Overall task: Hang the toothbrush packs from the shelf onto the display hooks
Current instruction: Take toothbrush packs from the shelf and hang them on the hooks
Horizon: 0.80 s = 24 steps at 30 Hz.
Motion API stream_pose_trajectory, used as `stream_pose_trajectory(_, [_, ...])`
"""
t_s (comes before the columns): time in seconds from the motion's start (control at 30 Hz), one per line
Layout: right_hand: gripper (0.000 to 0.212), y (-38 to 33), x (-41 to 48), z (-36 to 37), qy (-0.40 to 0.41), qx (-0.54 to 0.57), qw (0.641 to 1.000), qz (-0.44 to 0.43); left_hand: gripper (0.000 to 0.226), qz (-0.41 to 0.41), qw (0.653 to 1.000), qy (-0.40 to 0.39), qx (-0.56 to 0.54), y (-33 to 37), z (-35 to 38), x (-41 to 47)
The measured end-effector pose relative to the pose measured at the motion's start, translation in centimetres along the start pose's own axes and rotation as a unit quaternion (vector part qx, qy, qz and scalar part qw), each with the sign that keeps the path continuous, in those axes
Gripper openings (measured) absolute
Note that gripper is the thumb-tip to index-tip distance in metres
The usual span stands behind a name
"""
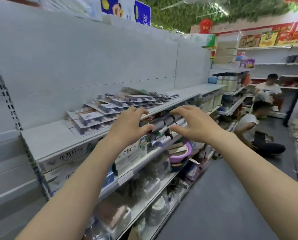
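Both your arms are stretched out in front of you, palms down. Your left hand (129,126) sits over the front edge of the shelf (46,139), and your right hand (196,124) is just past that edge, out over the aisle side. Both hands are in a kind of claw shape, fingers spread and arched with the thumbs tucked under. Neither has hold of anything as far as I can see. The thumb tips are right by a bundle of grey rolls (163,122) just under the shelf's front edge, between your two hands, but I can't tell if they're actually touching.

The toothbrush packs (110,108) are lying flat on the shelf in a fanned, overlapping pile. It runs from about the middle of the shelf toward its back right, just beyond your left fingertips. They're a bit blurry, so I can't count them.

Below the shelf on the left there are white boxes (65,160) printed 小苏打, stacked side-on. Further right on the lower level there's a purple basin (188,148) with some flat brown pieces lying in it.
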State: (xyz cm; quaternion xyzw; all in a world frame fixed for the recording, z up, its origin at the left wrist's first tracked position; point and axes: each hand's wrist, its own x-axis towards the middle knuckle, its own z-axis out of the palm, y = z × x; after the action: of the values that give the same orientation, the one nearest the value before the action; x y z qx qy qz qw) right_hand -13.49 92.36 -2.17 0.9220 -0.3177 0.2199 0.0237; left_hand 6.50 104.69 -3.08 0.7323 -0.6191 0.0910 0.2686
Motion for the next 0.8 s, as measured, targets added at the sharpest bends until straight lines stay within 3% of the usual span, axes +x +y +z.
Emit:
stream_pose_trajectory(0.23, [0.061, 11.1, 9.0, 2.1, -0.009, 0.056, 0.998, -0.032, 0.056, -0.042, 0.998, 0.012, 0.036, 1.5, 4.7, 10.4])
stream_pose_trajectory(0.57, [0.056, 22.9, 25.2, 8.6, -0.003, 0.106, 0.993, -0.056, 0.054, -0.089, 0.992, 0.077, 0.056, -3.4, 13.1, 26.6])
stream_pose_trajectory(0.8, [0.052, 28.4, 36.5, 11.6, -0.017, 0.174, 0.983, -0.062, 0.055, -0.193, 0.966, 0.161, 0.061, -7.2, 15.9, 36.6])
